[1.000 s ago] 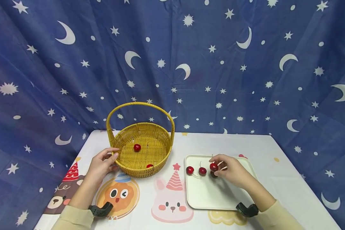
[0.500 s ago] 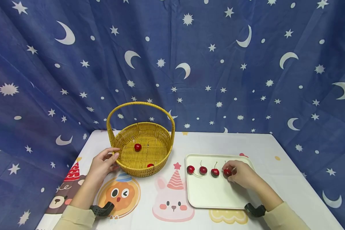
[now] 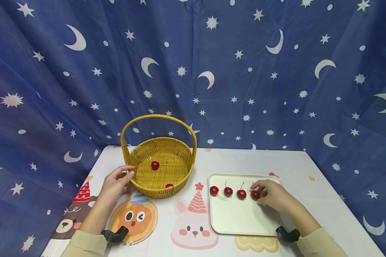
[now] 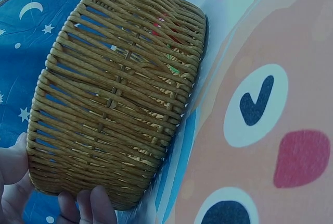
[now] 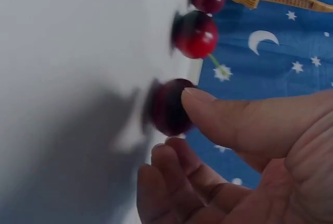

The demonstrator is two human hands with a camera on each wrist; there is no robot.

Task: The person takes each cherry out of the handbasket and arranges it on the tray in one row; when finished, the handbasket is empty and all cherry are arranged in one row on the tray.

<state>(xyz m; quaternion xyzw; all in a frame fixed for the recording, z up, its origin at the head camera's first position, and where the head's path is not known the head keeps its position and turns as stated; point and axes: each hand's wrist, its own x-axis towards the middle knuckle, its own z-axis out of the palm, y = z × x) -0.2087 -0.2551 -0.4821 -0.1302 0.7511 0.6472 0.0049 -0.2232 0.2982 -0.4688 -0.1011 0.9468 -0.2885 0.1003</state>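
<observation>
My left hand (image 3: 115,182) holds the near left side of the yellow wicker basket (image 3: 154,193). In the left wrist view its fingers (image 4: 99,206) lie against the woven wall. Inside the basket are a red cherry (image 3: 155,165) and another cherry (image 3: 169,185) partly behind the front rim. On the right, my right hand (image 3: 271,194) pinches a dark red cherry (image 3: 255,195) at the white tray's surface. The right wrist view shows the thumb (image 5: 200,99) on this cherry. Left of it, a row holds three cherries, the nearest (image 3: 241,194) with its stem up.
The cream-white rectangular tray (image 3: 238,223) lies on the right part of the table. A white cloth (image 3: 193,162) with cartoon prints covers the table. The basket's tall arched handle (image 3: 158,115) rises before a blue curtain (image 3: 225,78) with moons and stars.
My right hand has moved right with a cherry, from above the third cherry down to the end of the row. Since half a second ago it has hardly moved. The left hand stays at the basket.
</observation>
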